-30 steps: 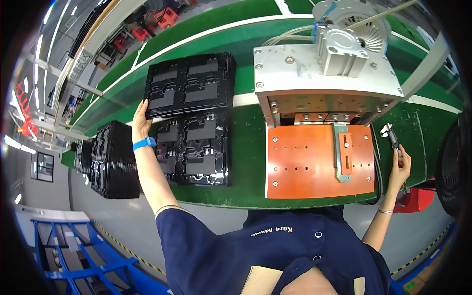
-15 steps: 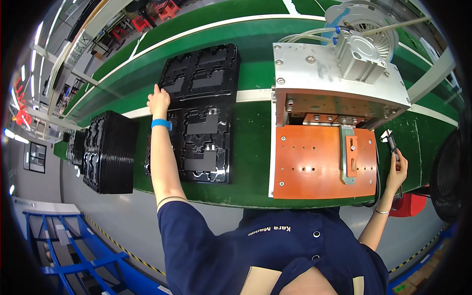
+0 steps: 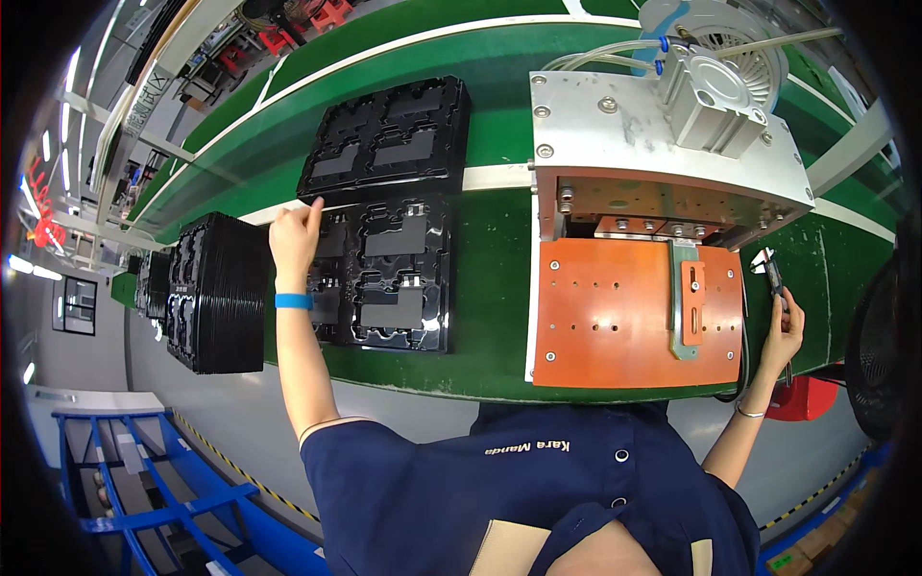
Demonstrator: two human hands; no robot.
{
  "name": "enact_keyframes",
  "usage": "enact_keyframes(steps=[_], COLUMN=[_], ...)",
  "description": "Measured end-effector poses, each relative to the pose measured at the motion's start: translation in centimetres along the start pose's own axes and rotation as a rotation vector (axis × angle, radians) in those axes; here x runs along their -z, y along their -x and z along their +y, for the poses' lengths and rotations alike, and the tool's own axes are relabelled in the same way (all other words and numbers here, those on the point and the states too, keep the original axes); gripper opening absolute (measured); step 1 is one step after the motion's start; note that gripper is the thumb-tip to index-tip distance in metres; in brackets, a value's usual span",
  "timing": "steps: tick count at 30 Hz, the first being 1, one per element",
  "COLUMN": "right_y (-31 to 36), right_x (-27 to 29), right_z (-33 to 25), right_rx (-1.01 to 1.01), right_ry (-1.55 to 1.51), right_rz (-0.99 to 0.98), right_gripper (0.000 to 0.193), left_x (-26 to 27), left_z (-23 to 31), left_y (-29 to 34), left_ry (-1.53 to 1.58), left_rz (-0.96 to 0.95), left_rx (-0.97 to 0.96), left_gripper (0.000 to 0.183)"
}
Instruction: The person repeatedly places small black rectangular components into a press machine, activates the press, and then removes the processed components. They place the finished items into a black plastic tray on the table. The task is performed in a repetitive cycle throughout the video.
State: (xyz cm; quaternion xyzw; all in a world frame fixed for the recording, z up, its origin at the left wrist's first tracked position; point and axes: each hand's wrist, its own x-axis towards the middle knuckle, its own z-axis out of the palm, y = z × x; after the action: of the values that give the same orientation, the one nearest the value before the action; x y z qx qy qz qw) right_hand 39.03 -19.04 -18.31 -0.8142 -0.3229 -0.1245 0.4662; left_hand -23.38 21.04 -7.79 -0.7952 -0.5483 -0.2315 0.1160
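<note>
At the left, my left hand (image 3: pixel 296 240) is closed, its thumb raised beside the near left corner of a black plastic tray stack (image 3: pixel 394 182). Its curled fingers lie by the far left corner of the front black tray (image 3: pixel 437 288); anything inside them is hidden. Flat dark pieces (image 3: pixel 396 309) lie in the trays' recesses. Over at the right, my right hand (image 3: pixel 783 331) grips a caliper (image 3: pixel 774 278) with a dark body, its silver jaws pointing away from me. Its lower end is partly covered by the hand.
A metal press (image 3: pixel 615 106) with an orange base plate (image 3: pixel 615 317) stands between my hands. Tall stacked black trays (image 3: pixel 216 298) rise at the far left. A black fan (image 3: pixel 874 346) and red stool (image 3: pixel 807 396) are at right; a blue rack (image 3: pixel 163 518) is lower left.
My left hand has drawn back toward me from the rear trays' left side, and its spread fingers have curled. My right hand still holds the caliper in nearly the same place.
</note>
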Motion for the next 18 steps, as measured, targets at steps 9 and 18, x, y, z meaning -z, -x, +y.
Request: enact_keyframes(steps=[9,18], right_y=[0.0,0.3], right_x=[0.2,2.8], right_z=[-0.6,-10.2], right_rx=[-0.005,0.008], right_ry=[-0.038,-0.125], right_rz=[0.02,0.011], right_gripper=[0.027,0.03], left_x=[-1.8,9.2], left_z=[-3.2,15.1], left_y=[2.6,3.9], left_ry=[0.09,0.503], left_rz=[-0.001,-0.006], left_rx=[-0.111,-0.028], left_gripper=[0.032,0.044])
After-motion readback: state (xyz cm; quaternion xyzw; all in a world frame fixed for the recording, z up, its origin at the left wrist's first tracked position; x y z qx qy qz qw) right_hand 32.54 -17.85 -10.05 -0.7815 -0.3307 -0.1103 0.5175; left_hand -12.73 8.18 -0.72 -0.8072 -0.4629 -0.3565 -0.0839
